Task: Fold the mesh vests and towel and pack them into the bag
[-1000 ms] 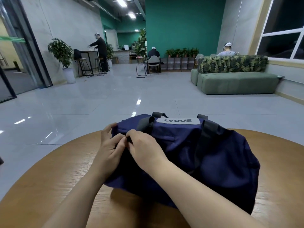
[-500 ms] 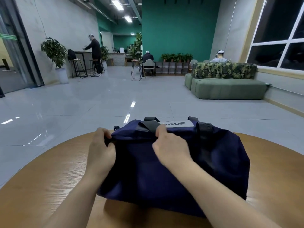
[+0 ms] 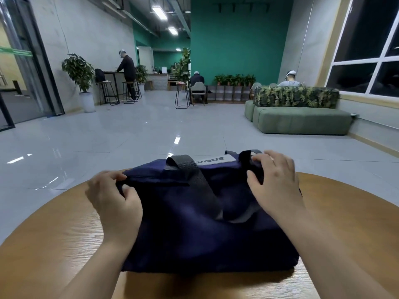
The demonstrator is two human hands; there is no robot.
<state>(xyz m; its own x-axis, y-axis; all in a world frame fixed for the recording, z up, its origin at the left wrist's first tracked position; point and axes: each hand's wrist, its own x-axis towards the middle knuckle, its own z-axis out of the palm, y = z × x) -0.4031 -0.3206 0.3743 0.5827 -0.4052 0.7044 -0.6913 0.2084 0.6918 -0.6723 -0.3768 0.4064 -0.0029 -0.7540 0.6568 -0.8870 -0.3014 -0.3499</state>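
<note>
A navy duffel bag (image 3: 194,229) with dark strap handles and a white label lies on the round wooden table (image 3: 54,244). Its top looks closed. My left hand (image 3: 114,201) grips the bag's left end, fingers pinching the fabric at the top corner. My right hand (image 3: 276,182) rests on the bag's right end, fingers curled over the far strap. No mesh vests or towel are visible; whatever is inside the bag is hidden.
The table's far edge runs just behind the bag, with grey tiled floor beyond. A green sofa (image 3: 302,119) stands at the right, bar stools (image 3: 181,96) and potted plants farther back. Three people are in the background, far from the table.
My right hand has travelled from the bag's left end across the top to its right end. My left hand stayed on the left end. The camera tilted slightly.
</note>
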